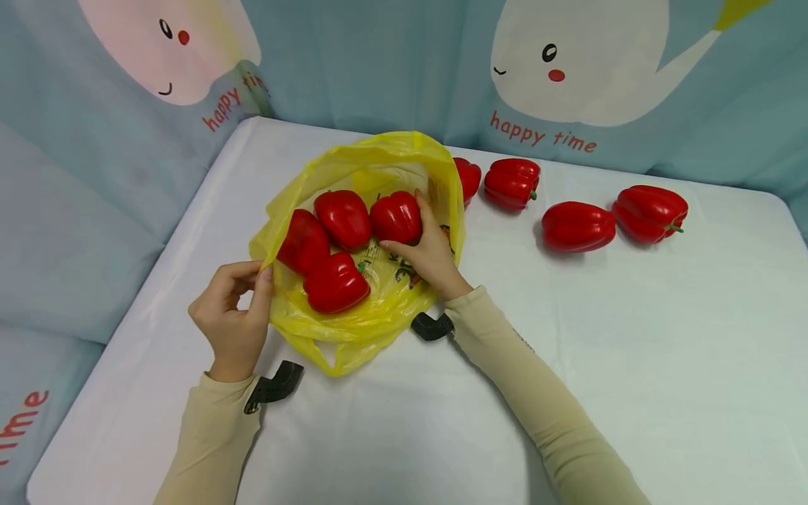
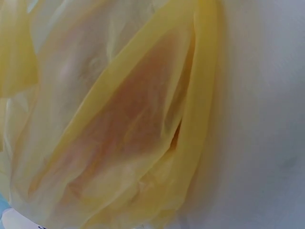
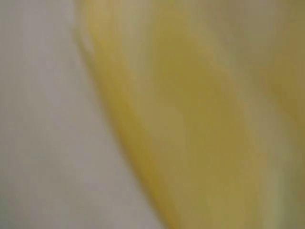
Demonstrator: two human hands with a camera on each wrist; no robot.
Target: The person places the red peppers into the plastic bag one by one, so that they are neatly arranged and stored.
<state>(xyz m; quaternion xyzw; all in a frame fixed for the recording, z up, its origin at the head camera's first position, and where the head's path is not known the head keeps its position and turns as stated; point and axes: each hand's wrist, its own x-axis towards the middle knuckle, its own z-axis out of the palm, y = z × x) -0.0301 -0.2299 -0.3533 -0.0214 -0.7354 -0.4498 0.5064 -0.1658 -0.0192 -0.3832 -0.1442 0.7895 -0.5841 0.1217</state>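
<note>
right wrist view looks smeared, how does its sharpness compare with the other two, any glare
Right wrist: heavily blurred, the thin yellow plastic bag only soft bands; left wrist: hazy, but the bag's folds show; head: much sharper, with small pale highlights on the glossy red bell peppers.

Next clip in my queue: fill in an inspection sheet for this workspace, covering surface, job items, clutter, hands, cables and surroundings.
Surface: white-covered table.
Bag: yellow plastic bag, mouth open, one handle loop toward the person.
Peppers: four red peppers in the bag; four loose peppers right of it, one partly hidden by the bag.
Clutter: nothing seen.
Left hand: pinches the bag's rim.
Right hand: inside the bag, thumb and fingers round the rightmost pepper there.
Wrists: a black piece at the left cuff, another at the right.
Cables: nothing seen.
Surroundings: blue fabric with cartoon prints and "happy time" lettering.
</note>
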